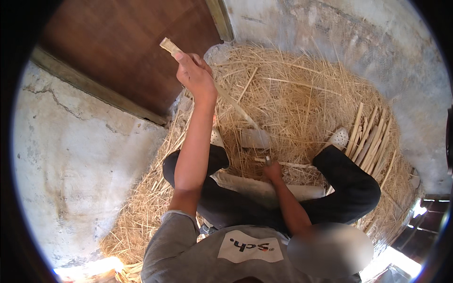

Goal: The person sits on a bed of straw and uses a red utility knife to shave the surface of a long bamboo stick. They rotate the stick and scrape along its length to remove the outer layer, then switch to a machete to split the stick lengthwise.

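My left hand (197, 78) is raised at the upper left, fingers closed around a long pale wooden strip (238, 107). One end sticks out above the fist. The other slants down to a small greyish block (255, 139) lying on the shavings between my feet. Just nearer than the block, my right hand (272, 171) is closed low over the litter. It grips a tool (268, 160) of which only a short, metallic-looking end shows; its kind is not clear. A pale log-like piece (264, 187) lies crosswise under my right forearm.
Straw-like shavings (292, 104) cover the floor. Several split strips (370, 139) are piled by my right foot (339, 137). A brown door panel (137, 47) stands at the far left, with plaster walls (75, 132) on the left and behind the heap.
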Demonstrator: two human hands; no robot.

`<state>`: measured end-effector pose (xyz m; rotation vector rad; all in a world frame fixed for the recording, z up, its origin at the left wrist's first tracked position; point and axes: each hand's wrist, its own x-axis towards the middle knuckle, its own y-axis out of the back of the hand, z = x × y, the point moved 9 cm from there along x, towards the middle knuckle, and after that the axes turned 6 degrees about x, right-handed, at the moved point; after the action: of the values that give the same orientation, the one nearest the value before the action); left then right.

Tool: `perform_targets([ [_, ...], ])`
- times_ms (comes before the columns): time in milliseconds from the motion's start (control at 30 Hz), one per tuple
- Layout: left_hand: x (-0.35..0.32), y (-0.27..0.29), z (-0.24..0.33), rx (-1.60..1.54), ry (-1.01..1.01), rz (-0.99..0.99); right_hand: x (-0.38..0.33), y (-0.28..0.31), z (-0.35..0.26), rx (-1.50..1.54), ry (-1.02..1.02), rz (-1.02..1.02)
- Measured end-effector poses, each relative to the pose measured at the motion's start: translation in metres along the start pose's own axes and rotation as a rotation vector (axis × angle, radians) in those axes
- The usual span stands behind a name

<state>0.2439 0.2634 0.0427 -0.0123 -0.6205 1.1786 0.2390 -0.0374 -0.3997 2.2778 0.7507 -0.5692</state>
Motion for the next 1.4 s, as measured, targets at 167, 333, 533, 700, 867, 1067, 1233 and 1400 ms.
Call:
perform_targets([
  [167,0.0,-0.008,-0.003,-0.005,-0.003,0.004,-0.013,0.002,-0.035,0.064,0.162,0.003],
  [333,0.002,-0.002,-0.003,0.015,0.0,0.025,0.029,-0.019,0.04,-0.228,0.049,-0.059],
  [533,0.0,0.003,-0.008,-0.168,0.125,0.009,0.009,0.001,-0.009,-0.017,0.183,-0.006],
  [700,-0.013,0.007,-0.005,-0.197,0.09,0.095,-0.082,0.006,-0.155,0.256,0.542,-0.127],
  [867,-0.02,0.011,0.004,-0.215,0.043,0.111,-0.105,0.008,-0.188,0.39,0.591,0.029],
  [1067,-0.021,0.017,0.008,-0.184,-0.016,0.196,-0.034,-0.036,-0.087,0.327,0.326,-0.004],
  [1233,-0.024,0.016,0.006,-0.191,-0.012,0.209,-0.075,-0.015,-0.13,0.362,0.381,-0.01],
  [1400,-0.03,0.004,0.008,-0.148,0.009,0.138,-0.105,-0.007,-0.169,0.422,0.461,-0.068],
])
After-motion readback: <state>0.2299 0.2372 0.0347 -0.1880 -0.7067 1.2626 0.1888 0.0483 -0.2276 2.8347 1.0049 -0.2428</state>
